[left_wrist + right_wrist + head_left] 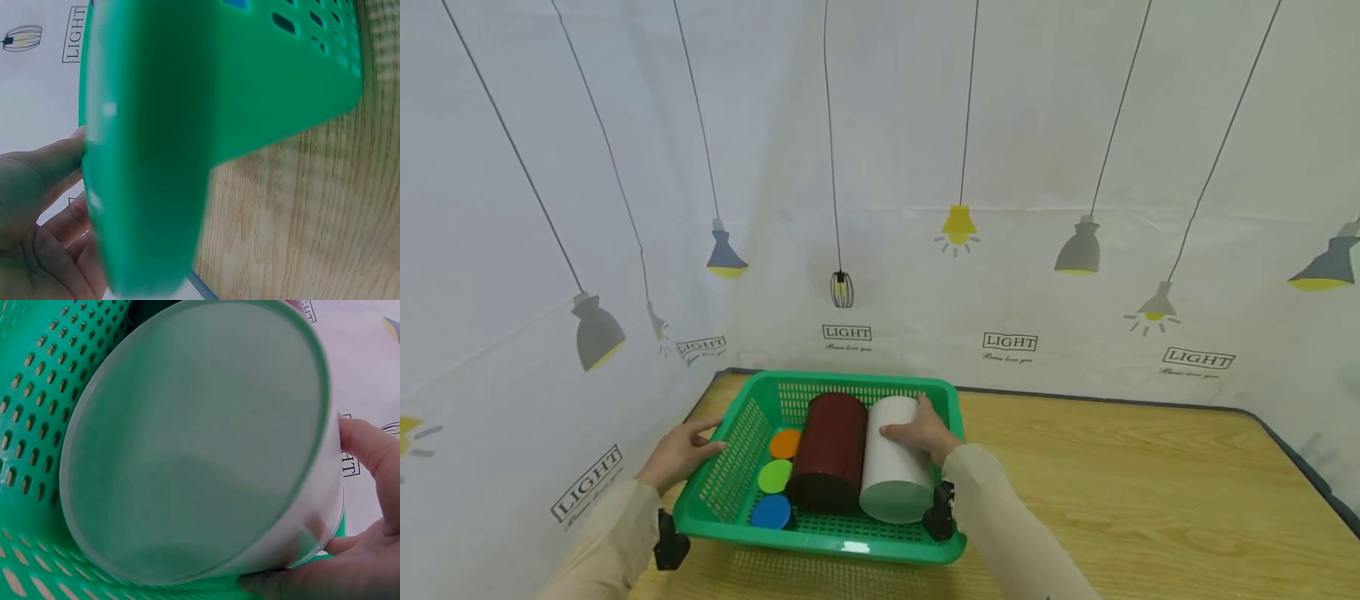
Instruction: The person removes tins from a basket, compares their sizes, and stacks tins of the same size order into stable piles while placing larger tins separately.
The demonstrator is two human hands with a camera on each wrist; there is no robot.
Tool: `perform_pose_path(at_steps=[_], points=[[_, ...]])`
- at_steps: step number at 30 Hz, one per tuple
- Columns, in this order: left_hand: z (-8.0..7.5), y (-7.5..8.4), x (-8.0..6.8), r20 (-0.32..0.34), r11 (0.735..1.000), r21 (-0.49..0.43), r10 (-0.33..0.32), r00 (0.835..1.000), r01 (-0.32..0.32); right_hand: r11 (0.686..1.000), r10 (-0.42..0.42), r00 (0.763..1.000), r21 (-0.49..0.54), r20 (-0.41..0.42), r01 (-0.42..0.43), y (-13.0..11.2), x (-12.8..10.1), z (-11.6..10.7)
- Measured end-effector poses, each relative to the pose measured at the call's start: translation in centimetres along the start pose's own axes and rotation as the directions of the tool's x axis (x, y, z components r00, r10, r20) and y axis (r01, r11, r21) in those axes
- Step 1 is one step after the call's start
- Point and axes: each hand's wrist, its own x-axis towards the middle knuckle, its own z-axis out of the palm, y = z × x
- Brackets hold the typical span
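A green plastic basket [820,546] stands on the wooden table. A dark red cylinder [831,450] and a white cylinder [895,467] lie side by side in it. Orange [785,443], green [774,476] and blue [771,512] discs lie in a row left of them. My right hand [925,433] grips the white cylinder from above, its fingers curved over the top. In the right wrist view the white cylinder [200,444] fills the frame, with my right hand [362,550] around its side. My left hand [681,454] rests with fairly straight fingers against the basket's left outer wall [187,94].
The wooden table [1150,483] stretches out to the right of the basket. A white cloth printed with lamps [1000,167] hangs close behind and along the left side. The basket stands near the table's back left corner.
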Motion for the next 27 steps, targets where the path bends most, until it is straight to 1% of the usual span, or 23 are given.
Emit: perform_pose_path(at_steps=[4,8,10,11,17,18,27], points=[[0.1,-0.08,-0.09,0.002,1.0,0.002,-0.006,1.0,0.006,1.0,-0.007,1.0,-0.011,-0.009,0.007,0.23,-0.12,0.08],[0.12,-0.03,-0.13,0.003,1.0,-0.005,-0.004,1.0,0.004,1.0,0.011,1.0,0.001,-0.013,-0.011,0.44,-0.09,0.08],[0.12,0.0,-0.16,0.001,1.0,-0.017,0.001,1.0,-0.001,1.0,0.02,1.0,0.012,-0.006,-0.02,0.5,-0.04,0.06],[0.11,0.0,-0.17,-0.001,1.0,-0.019,0.005,1.0,-0.005,1.0,0.011,1.0,0.011,0.003,-0.011,0.74,0.23,0.07],[0.18,-0.05,-0.26,-0.007,0.999,-0.032,0.023,1.0,-0.023,0.998,0.055,0.998,0.027,0.017,-0.055,0.88,0.23,0.32],[0.17,-0.06,-0.23,-0.006,0.999,-0.03,0.025,1.0,-0.025,0.997,0.075,0.997,0.036,0.012,-0.075,0.67,-0.06,0.34],[0.18,-0.27,-0.03,-0.01,0.999,-0.001,0.037,0.999,-0.037,0.994,0.095,0.994,0.057,0.048,-0.098,0.54,-0.35,0.27]])
